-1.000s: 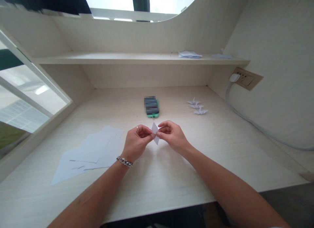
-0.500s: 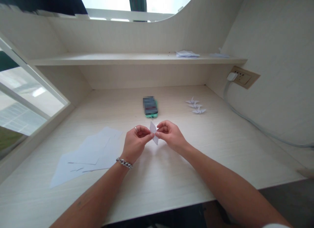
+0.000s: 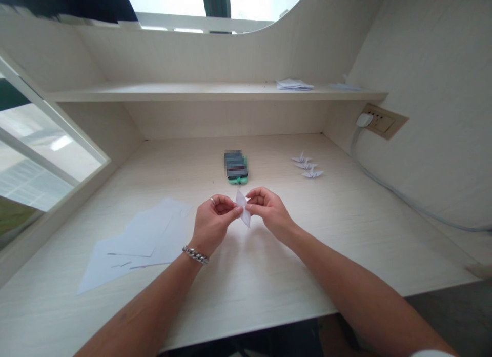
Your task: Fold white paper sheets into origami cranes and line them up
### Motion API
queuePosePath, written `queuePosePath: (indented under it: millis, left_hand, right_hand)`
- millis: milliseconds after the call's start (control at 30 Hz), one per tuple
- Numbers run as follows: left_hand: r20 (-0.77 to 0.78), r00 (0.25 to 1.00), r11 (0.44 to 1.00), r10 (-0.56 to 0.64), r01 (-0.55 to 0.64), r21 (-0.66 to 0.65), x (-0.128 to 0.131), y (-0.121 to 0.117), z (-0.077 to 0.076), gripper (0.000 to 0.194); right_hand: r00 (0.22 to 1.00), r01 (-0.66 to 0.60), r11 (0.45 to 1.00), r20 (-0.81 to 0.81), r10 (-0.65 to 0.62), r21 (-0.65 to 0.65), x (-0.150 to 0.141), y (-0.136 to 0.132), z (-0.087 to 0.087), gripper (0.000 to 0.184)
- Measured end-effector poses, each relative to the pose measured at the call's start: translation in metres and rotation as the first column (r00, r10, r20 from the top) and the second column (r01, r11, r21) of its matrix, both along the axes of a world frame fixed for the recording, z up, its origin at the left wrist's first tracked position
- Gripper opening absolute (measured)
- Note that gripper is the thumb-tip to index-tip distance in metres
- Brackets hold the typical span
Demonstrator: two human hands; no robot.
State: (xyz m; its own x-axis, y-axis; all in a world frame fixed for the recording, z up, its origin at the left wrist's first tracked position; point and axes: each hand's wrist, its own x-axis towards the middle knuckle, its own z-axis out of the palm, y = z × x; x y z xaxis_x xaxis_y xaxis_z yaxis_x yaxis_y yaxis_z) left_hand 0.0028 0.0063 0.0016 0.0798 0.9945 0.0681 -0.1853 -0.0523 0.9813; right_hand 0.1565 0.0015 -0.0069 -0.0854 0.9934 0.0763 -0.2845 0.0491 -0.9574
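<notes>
A small folded piece of white paper (image 3: 243, 212) is held upright above the pale wooden desk (image 3: 269, 275), pinched from both sides. My left hand (image 3: 213, 221), with a ring and a chain bracelet, grips its left edge. My right hand (image 3: 267, 209) grips its right edge with thumb and fingers. Both hands hover over the middle of the desk, just in front of a phone in a green case (image 3: 236, 169).
Several loose white sheets (image 3: 142, 239) lie on the desk to the left. Three small folded paper cranes (image 3: 307, 166) sit at the right rear. Folded papers (image 3: 294, 84) rest on the shelf. A white cable (image 3: 400, 195) runs from a wall socket (image 3: 380, 121) along the right wall.
The folded paper has tilted slightly between my fingers and my fingertips have shifted on it. Both hands stay in the same place.
</notes>
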Motion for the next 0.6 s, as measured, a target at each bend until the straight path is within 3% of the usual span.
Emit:
queuePosePath:
  millis: [133,267,433,600]
  left_hand:
    - [0.000,0.999,0.999,0.039,-0.039,-0.004,-0.0020,0.0006,0.0004,0.034]
    - [-0.033,0.998,0.999,0.047,-0.047,0.014,-0.0022,0.0016,-0.0027,0.034]
    - [0.019,0.999,0.999,-0.049,0.049,0.010,-0.0022,0.0019,-0.0056,0.032]
    - [0.002,0.978,0.978,-0.208,0.208,0.033,-0.0044,0.0038,-0.0067,0.038]
  right_hand:
    - [1.000,0.011,0.999,0.008,-0.011,-0.034,0.0005,-0.0006,-0.0010,0.032]
    - [0.999,0.022,1.000,0.050,-0.022,0.019,0.0006,0.0017,-0.0057,0.033]
    - [0.998,0.052,0.997,0.021,-0.053,0.053,0.0025,0.0028,-0.0040,0.030]
    - [0.998,-0.018,0.999,-0.067,0.016,-0.031,0.0047,0.0003,0.0002,0.038]
